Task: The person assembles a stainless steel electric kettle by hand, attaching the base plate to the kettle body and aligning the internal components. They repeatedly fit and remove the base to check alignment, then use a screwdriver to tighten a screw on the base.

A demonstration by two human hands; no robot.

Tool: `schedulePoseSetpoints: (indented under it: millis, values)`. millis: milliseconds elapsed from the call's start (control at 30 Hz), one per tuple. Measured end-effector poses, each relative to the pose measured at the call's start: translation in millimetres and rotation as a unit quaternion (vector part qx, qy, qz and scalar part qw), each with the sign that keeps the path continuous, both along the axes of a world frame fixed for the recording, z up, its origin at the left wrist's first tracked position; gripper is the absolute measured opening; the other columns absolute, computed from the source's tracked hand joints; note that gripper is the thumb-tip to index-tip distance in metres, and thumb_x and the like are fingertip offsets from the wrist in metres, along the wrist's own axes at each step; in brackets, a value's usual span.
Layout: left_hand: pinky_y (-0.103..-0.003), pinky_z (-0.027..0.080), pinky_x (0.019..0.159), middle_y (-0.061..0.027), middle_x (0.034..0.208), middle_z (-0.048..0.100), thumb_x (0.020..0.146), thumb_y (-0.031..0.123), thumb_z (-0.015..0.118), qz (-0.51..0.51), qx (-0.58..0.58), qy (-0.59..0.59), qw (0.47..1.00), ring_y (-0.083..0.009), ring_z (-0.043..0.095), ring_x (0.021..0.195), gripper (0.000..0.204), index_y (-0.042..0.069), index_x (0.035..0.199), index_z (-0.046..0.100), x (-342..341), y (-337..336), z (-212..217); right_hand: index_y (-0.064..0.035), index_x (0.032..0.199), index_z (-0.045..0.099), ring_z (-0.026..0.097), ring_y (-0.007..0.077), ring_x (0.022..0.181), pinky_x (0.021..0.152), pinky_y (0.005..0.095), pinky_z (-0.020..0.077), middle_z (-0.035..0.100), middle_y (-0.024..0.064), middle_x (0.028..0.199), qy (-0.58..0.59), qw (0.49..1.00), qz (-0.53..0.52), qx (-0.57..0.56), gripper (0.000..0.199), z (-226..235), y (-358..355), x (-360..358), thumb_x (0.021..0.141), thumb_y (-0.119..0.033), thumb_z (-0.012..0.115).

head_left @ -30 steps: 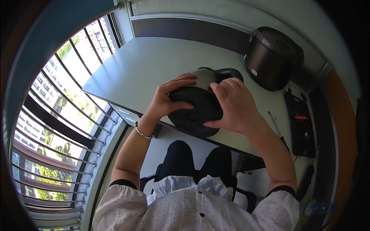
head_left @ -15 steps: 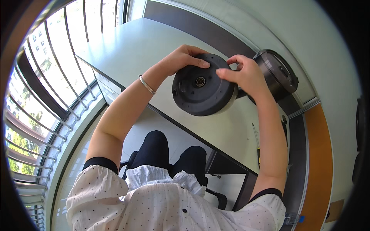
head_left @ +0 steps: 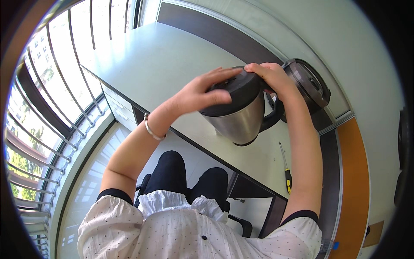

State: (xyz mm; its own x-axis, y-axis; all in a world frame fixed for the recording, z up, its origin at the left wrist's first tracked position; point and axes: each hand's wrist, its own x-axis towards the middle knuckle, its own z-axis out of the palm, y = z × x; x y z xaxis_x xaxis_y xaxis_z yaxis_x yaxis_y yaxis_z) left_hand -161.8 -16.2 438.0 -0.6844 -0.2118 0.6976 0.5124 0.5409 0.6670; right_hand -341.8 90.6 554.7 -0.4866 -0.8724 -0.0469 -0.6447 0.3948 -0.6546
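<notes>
A brushed-steel electric kettle (head_left: 241,118) is tilted over the table, its wide black base (head_left: 244,89) upward and its narrower end down. The black handle (head_left: 273,120) sticks out on the right side. My right hand (head_left: 272,77) grips the base's far right edge, thumb on top and fingers curled below, beside the handle. Over the left part of the base lies my left hand (head_left: 205,90), fingers stretched and thumb apart, slightly blurred. It covers much of the base's face.
A dark rice cooker (head_left: 307,84) stands at the back right against the wall panel. Near my right forearm lies a screwdriver (head_left: 286,172) with a black and yellow handle. The pale table's front edge (head_left: 207,149) runs diagonally. Barred windows (head_left: 51,86) are at left.
The kettle has tipped so its base, which faced me, now points upward and the steel side and handle show. My left hand has spread out flat; my right hand has shifted to the far edge.
</notes>
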Motion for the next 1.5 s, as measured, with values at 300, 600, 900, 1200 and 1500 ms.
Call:
schedulePoseSetpoints:
  millis: [300, 600, 900, 1200, 1500]
  values:
    - [-0.041, 0.042, 0.095, -0.0240, 0.131, 0.048, 0.079, 0.050, 0.067, 0.109, -0.120, -0.049, 0.986, -0.0403, 0.051, 0.114, 0.080, 0.015, 0.143, 0.036, 8, 14, 10, -0.0085, 0.064, 0.055, 0.040, 0.0082, 0.047, 0.043, 0.0238, 0.0293, 0.042, -0.0038, 0.054, 0.089, 0.996, -0.019, -0.014, 0.050, -8, -13, 6, 0.076, -0.056, 0.064]
    - [-0.041, 0.036, 0.103, -0.0258, 0.139, 0.041, 0.083, 0.034, 0.065, 0.083, -0.141, -0.117, 0.980, -0.0410, 0.043, 0.125, 0.074, 0.007, 0.144, 0.033, 15, 24, 27, 0.0025, 0.085, 0.066, 0.064, 0.0395, 0.085, 0.076, 0.0430, 0.0490, 0.065, 0.0228, 0.085, 0.189, 0.978, -0.085, -0.029, 0.056, -21, 0, -10, 0.090, -0.047, 0.041]
    - [-0.042, 0.033, 0.105, -0.0283, 0.139, 0.040, 0.082, 0.029, 0.064, 0.122, -0.201, -0.098, 0.967, -0.0438, 0.040, 0.127, 0.072, 0.006, 0.143, 0.034, 22, 41, 31, 0.0000, 0.086, 0.066, 0.062, 0.0410, 0.089, 0.080, 0.0470, 0.0488, 0.065, 0.0221, 0.090, 0.269, 0.955, -0.123, -0.036, 0.042, -21, 17, 11, 0.092, -0.032, 0.040]
    - [-0.050, 0.030, 0.106, -0.0274, 0.135, 0.043, 0.071, 0.030, 0.074, 0.105, -0.211, -0.054, 0.970, -0.0458, 0.040, 0.125, 0.076, 0.009, 0.138, 0.044, 25, 53, 34, -0.0016, 0.079, 0.065, 0.062, 0.0382, 0.082, 0.072, 0.0473, 0.0483, 0.066, 0.0189, 0.082, 0.295, 0.936, -0.146, -0.122, 0.042, -25, 41, 27, 0.094, -0.031, 0.040]
    - [-0.051, 0.026, 0.109, -0.0273, 0.141, 0.038, 0.067, 0.025, 0.077, 0.126, -0.281, -0.027, 0.951, -0.0435, 0.035, 0.132, 0.076, 0.007, 0.135, 0.048, 23, 84, 30, -0.0048, 0.068, 0.058, 0.060, 0.0388, 0.064, 0.058, 0.0494, 0.0450, 0.061, 0.0163, 0.062, 0.311, 0.901, -0.176, -0.245, 0.040, -49, 75, 26, 0.095, -0.030, 0.043]
